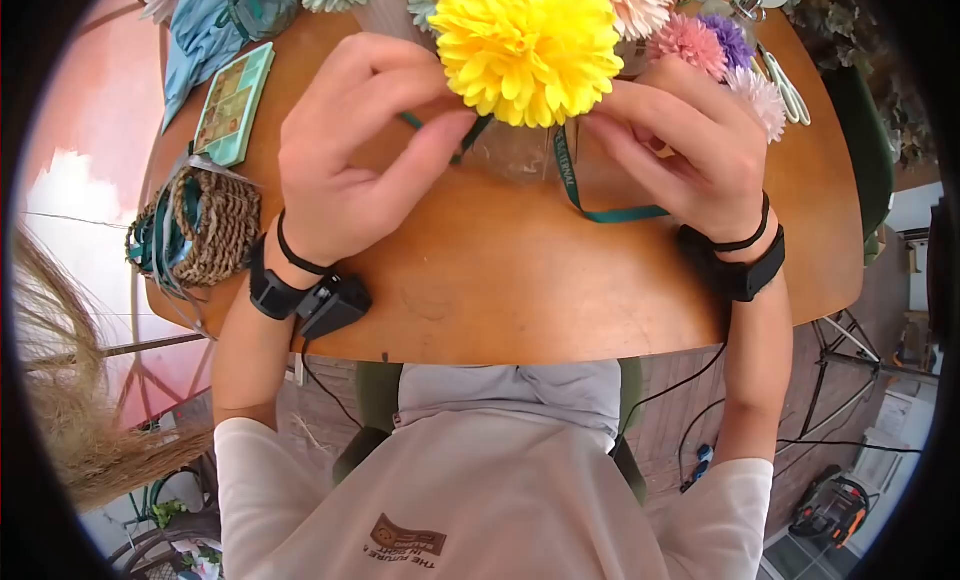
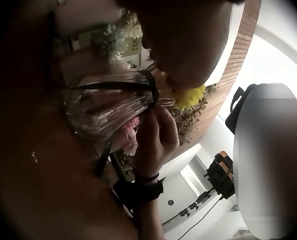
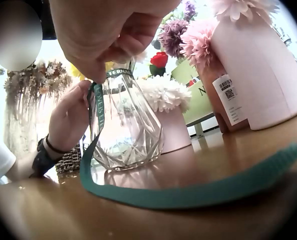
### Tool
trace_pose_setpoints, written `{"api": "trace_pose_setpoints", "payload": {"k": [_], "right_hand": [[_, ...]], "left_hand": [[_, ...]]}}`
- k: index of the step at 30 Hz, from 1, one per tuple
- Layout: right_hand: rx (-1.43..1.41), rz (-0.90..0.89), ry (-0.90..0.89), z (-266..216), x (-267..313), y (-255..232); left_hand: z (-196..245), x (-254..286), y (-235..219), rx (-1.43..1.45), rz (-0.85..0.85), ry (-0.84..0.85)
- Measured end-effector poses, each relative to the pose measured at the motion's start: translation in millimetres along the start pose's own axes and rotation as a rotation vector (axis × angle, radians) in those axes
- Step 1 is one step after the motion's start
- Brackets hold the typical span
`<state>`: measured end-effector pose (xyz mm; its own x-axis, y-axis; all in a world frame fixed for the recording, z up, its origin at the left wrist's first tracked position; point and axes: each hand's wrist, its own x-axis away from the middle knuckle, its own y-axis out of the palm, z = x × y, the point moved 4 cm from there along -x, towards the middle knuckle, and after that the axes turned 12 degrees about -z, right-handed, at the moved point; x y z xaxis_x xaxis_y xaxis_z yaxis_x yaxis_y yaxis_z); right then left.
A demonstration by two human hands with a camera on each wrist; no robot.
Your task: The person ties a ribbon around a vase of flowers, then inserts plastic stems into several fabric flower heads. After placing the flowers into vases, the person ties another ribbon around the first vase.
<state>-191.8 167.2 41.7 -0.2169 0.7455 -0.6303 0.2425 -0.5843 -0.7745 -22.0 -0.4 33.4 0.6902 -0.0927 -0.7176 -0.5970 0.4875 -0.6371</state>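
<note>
A clear faceted glass vase (image 3: pixel 133 132) stands on the wooden table, with a dark green lettered ribbon (image 3: pixel 119 73) passing around its neck. My left hand (image 1: pixel 355 150) pinches the ribbon at one side of the neck. On the other side, my right hand (image 1: pixel 695 140) pinches it between thumb and fingers. A long ribbon tail drops from there and curves across the tabletop. The large yellow flower (image 1: pixel 530 50) sits over the vase mouth and, in the head view, covers the neck and some fingertips. The left wrist view shows the vase (image 2: pixel 98 105) dimly.
Left of the hands are a woven basket (image 1: pixel 215 220) holding ribbon and a mint-green case (image 1: pixel 235 105). Pink and purple flowers (image 1: pixel 690 45) and white-handled scissors (image 1: pixel 787 88) lie at the back right. Pale pink containers (image 3: pixel 261 70) stand beyond the vase.
</note>
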Motion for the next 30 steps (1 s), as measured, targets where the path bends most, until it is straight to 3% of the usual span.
{"api": "trace_pose_setpoints", "payload": {"k": [10, 13, 16, 19, 23, 24, 26, 30], "right_hand": [[-0.007, -0.113, 0.061, 1.7, 0.1, 9.9], [-0.115, -0.112, 0.106, 2.6, 1.7, 9.6], [-0.175, -0.151, 0.266, 6.4, 5.7, 8.3], [-0.156, -0.099, 0.281, 9.6, 5.3, 4.5], [-0.085, 0.08, 0.335, 19.7, 8.7, -3.0], [-0.116, 0.015, 0.401, 23.5, 16.1, -4.5], [-0.344, 0.284, 0.343, 33.8, 20.4, -4.2], [-0.628, 0.616, 0.353, 34.7, 21.6, -22.8]], "left_hand": [[2.4, -0.2, 15.6, -0.074, -0.193, -0.009], [1.5, 4.8, 22.8, -0.009, -0.272, -0.104], [4.3, 3.1, 21.1, -0.053, -0.29, -0.084], [2.3, 1.9, 17.0, -0.096, -0.232, -0.116], [-10.8, 8.7, 17.6, 0.037, -0.18, -0.232], [-9.2, 5.1, 15.5, 0.009, -0.192, -0.217], [-8.6, 4.0, 16.1, -0.008, -0.204, -0.202], [-8.8, 3.1, 13.9, 0.012, -0.169, -0.212]]}}
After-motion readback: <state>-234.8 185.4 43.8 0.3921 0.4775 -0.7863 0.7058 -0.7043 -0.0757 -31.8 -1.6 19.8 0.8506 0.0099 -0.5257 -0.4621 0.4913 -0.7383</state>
